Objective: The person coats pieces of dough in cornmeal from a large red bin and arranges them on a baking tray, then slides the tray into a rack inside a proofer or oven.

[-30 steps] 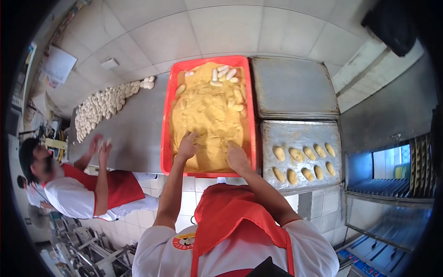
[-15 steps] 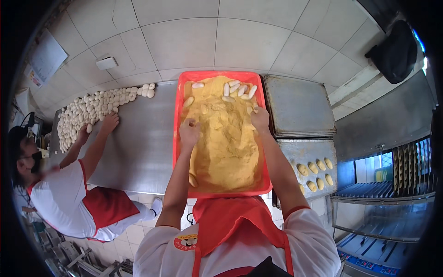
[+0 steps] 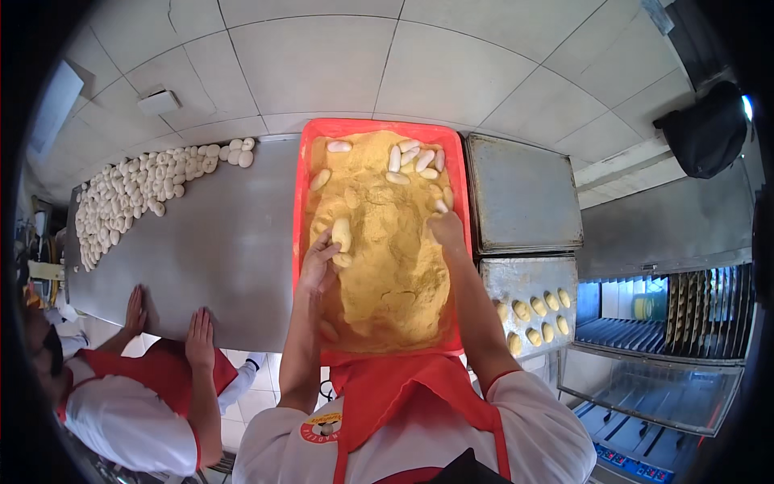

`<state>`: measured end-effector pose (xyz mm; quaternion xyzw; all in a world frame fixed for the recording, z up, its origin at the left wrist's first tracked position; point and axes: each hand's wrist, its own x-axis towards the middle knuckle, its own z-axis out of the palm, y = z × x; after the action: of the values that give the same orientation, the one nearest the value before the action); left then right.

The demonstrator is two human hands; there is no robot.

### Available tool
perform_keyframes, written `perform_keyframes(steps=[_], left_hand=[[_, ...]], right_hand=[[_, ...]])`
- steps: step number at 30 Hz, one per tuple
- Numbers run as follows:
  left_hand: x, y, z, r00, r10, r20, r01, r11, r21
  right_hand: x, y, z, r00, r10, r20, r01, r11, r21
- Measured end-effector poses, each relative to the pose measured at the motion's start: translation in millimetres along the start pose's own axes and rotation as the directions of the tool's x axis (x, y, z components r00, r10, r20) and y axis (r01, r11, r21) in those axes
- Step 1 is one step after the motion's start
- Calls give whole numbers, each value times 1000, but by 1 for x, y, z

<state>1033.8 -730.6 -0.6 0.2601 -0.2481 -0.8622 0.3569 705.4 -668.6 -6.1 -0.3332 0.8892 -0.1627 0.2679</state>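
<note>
A red tub point(image 3: 300, 202) of yellow crumbs or meal point(image 3: 387, 282) lies in front of me. My left hand point(image 3: 316, 264) is closed round a coated, elongated dough piece point(image 3: 342, 232); a second coated piece point(image 3: 342, 260) shows against its fingers. Over the tub's right side, my right hand point(image 3: 447, 231) has its fingers curled, with a pale dough piece point(image 3: 441, 206) at their tips; part of the grip is hidden. Several pale dough pieces point(image 3: 409, 156) lie on the crumbs in the far right corner, and another point(image 3: 339, 146) is at the far left.
On the left, a steel table point(image 3: 234, 210) bears many dough balls point(image 3: 137, 189). A co-worker's hands point(image 3: 200, 339) rest at its near edge. To the right are stacked metal trays point(image 3: 524, 194) and a tray point(image 3: 532, 274) of coated pieces. Beyond stands a glass-doored cabinet point(image 3: 653, 387).
My left hand has come nearer and now holds a coated piece. My right hand has moved slightly nearer to me. The co-worker's hands have left the dough balls for the table's near edge.
</note>
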Motion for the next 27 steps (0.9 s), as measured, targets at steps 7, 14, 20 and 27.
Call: perform_keyframes(steps=[7,14,20,27], left_hand=[[-20,-17,11,1000,-21,7,20,998,54],[-24,-50,64,997,16,-73,6,957,290],[-25,-134,140,991,12,133,-57,941,334],[17,-294,250,988,-23,153,-80,770,633]], right_hand=[[-72,-12,45,954,-272,-129,298,915,273],[-78,-27,48,987,-155,-38,147,790,596],[-120,49,-33,955,-297,19,224,759,611],[-133,217,-151,884,-64,-463,152,976,156]])
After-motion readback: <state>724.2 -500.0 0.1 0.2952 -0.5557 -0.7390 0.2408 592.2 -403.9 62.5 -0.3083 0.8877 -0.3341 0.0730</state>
